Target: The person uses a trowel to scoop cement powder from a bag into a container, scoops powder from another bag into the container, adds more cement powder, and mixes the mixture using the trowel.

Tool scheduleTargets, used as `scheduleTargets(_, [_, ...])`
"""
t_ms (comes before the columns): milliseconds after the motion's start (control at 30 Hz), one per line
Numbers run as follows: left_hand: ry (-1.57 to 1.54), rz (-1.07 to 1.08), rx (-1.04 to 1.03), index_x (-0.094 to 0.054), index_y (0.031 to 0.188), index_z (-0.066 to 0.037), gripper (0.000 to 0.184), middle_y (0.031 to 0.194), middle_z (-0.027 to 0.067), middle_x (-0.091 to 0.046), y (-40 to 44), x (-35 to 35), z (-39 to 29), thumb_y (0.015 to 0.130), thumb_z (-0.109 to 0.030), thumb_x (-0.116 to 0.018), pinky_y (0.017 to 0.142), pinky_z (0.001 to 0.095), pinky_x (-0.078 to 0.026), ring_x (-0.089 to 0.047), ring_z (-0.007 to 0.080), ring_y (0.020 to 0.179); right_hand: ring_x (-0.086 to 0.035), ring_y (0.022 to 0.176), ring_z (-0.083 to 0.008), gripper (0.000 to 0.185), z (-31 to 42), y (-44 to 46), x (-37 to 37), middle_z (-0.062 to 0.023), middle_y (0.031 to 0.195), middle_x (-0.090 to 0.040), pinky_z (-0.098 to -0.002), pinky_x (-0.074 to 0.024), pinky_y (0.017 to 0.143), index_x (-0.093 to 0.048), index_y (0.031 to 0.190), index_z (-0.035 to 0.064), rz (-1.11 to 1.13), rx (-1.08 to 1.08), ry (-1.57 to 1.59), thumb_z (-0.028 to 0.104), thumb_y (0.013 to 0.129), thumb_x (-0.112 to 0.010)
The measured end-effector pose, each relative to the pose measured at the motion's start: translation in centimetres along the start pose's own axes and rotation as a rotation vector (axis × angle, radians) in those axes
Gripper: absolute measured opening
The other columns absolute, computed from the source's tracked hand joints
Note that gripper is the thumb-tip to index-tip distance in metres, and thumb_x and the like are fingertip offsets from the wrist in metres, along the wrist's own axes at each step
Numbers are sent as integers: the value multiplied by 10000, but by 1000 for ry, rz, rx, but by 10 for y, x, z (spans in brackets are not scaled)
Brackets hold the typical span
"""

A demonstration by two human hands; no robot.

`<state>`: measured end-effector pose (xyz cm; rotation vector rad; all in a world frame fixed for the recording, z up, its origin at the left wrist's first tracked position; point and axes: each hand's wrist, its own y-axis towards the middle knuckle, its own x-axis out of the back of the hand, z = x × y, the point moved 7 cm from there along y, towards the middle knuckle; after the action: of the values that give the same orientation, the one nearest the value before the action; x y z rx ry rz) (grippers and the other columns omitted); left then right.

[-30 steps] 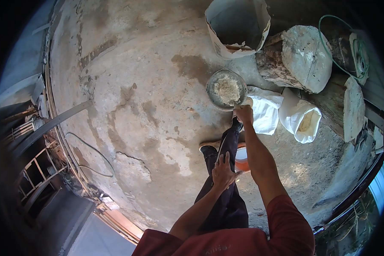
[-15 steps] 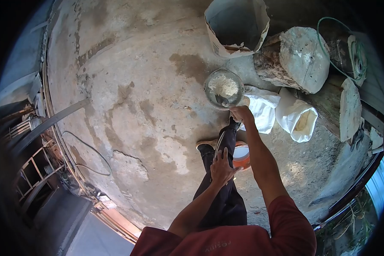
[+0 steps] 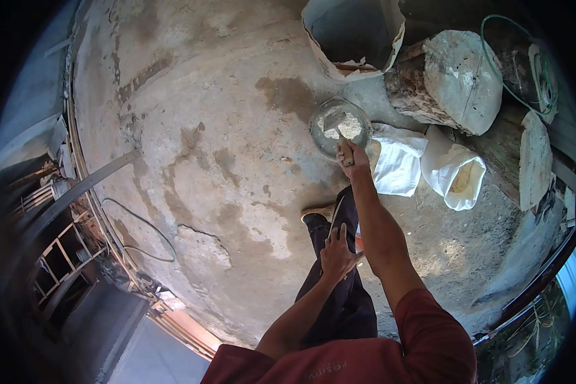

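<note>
In the head view, the right hand (image 3: 357,160) has its grip wrapped around the handle of a trowel (image 3: 333,120), near 6 o'clock of a bowl (image 3: 364,139) that sits on the floor (image 3: 243,185) toward 1 o'clock. The blade is over pale powder (image 3: 351,127) inside; contact cannot be told. The left hand (image 3: 339,257) rests on the leg (image 3: 345,310), fingers spread. A white sack (image 3: 395,168) lies toward 4 o'clock of the bowl. The step appears to be working the powder; the next move calls for a firm hold and level bowl
</note>
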<state>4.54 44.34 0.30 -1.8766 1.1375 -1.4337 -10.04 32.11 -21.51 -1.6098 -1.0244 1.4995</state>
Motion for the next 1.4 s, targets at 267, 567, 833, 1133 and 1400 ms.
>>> scheduleTargets(267, [8, 5, 5, -385, 1471, -71, 990, 1412, 191, -471, 2, -4, 0, 702, -551, -783, 891, 505, -537, -570, 418, 1181, -527, 598, -193, 299, -23, -5, 40, -173, 870, -577, -275, -461, 504, -488, 1136, -22, -11, 51, 116, 256, 1044, -425])
scheduleTargets(567, [26, -7, -9, -385, 1477, -88, 966, 1416, 179, -475, 8, -8, -3, 718, -550, -766, 891, 516, -529, -571, 415, 1182, -474, 554, -175, 315, -39, -44, 63, -150, 829, -537, -263, -438, 492, -471, 1087, -69, -55, 24, 180, 236, 1035, -414])
scheduleTargets(833, [80, 35, -68, -382, 1471, -68, 1060, 1437, 200, -469, 9, 19, -11, 671, -626, -797, 981, 526, -480, -543, 398, 1254, -511, 537, -175, 276, -5, -141, 51, -150, 812, -576, -273, -438, 450, -510, 1050, -37, -2, 148, 68, 235, 1023, -474])
scheduleTargets(1133, [-476, -254, -300, -510, 1359, 56, 805, 1307, 271, -569, 23, 92, 20, 840, -519, -728, 992, 431, -483, -596, 358, 1178, -534, 476, -130, 402, 53, -406, 53, -43, 626, -567, -293, -418, 420, -651, 843, 0, -237, 878, -781, 375, 971, -585])
scheduleTargets(1400, [-38, -246, -455, -643, 1157, 83, 578, 1047, 253, -707, 15, 205, 129, 913, -440, -679, 808, 429, -548, -701, 340, 934, -601, 545, -150, 470, -38, -560, 112, -110, 776, -665, -310, -500, 507, -623, 1257, -15, -574, 1010, -698, 274, 896, -702])
